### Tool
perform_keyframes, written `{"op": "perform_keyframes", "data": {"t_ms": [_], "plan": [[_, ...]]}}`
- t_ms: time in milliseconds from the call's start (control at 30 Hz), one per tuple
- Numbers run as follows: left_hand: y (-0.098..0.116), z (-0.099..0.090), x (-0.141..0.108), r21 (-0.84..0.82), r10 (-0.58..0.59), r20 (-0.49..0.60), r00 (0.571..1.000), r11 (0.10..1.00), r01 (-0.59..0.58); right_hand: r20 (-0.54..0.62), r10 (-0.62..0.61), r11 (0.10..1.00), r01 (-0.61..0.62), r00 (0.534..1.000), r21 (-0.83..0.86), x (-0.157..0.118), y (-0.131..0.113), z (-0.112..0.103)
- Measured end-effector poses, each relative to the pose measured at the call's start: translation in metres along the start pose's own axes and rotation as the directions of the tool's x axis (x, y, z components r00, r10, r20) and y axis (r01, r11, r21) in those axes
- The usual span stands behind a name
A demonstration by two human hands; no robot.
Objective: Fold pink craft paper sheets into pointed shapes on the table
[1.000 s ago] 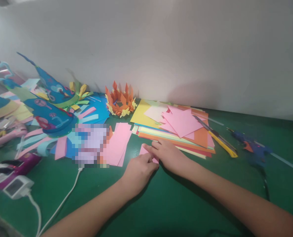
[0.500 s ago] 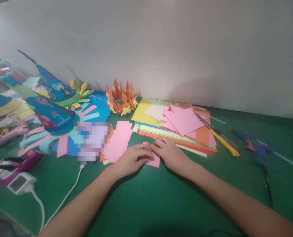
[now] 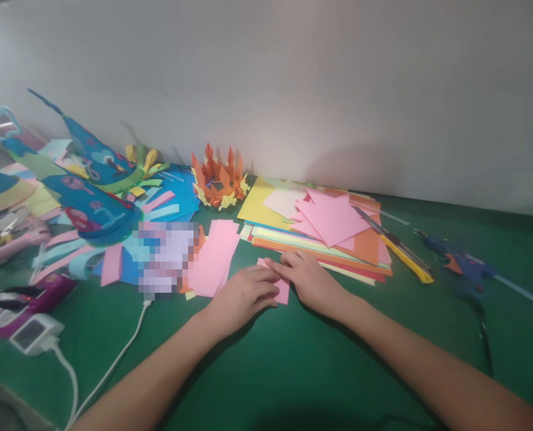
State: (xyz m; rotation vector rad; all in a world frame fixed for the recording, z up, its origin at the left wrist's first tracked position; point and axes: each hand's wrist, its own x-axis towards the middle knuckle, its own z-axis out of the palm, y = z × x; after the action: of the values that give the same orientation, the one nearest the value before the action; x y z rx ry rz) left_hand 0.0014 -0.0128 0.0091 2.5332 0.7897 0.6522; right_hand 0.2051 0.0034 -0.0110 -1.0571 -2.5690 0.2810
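A small folded piece of pink paper (image 3: pixel 284 292) lies on the green tabletop, partly covered by both hands. My left hand (image 3: pixel 243 293) rests on its left side, fingers curled together and pressing on it. From the right, my right hand (image 3: pixel 310 280) holds the upper part, its thumb and fingers bent against the paper. The fingertips of the two hands nearly meet over the fold. Just left of them is a pile of pink paper strips (image 3: pixel 215 257). Behind the right hand, pink square sheets (image 3: pixel 333 218) top a stack of coloured paper (image 3: pixel 266 244).
A yellow utility knife (image 3: pixel 405 254) lies across the stack's right edge. Farther right is a blue glue gun (image 3: pixel 466 263). An orange paper crown (image 3: pixel 219 182), blue cone hats (image 3: pixel 96 206) and a purple power strip (image 3: pixel 46 305) with a white cable (image 3: pixel 127 353) occupy the left.
My left fingers have shifted slightly, coming down flatter along the pink paper's lower edge. My right hand stays almost in place on it. The whole view has moved a little.
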Motion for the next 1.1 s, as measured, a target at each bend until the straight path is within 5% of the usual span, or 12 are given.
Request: {"op": "perform_keyframes", "data": {"t_ms": [200,1100], "plan": [[0.005,0.003,0.001,0.117,0.02,-0.026,0.999,0.993,-0.017,-0.013,-0.016,1.0,0.015,1.0,-0.009,0.001,0.0,0.0],[0.014,0.003,0.001,0.256,-0.047,0.186,0.981,0.967,-0.002,-0.009,-0.041,0.996,0.041,0.999,-0.077,0.001,-0.002,-0.003]]}}
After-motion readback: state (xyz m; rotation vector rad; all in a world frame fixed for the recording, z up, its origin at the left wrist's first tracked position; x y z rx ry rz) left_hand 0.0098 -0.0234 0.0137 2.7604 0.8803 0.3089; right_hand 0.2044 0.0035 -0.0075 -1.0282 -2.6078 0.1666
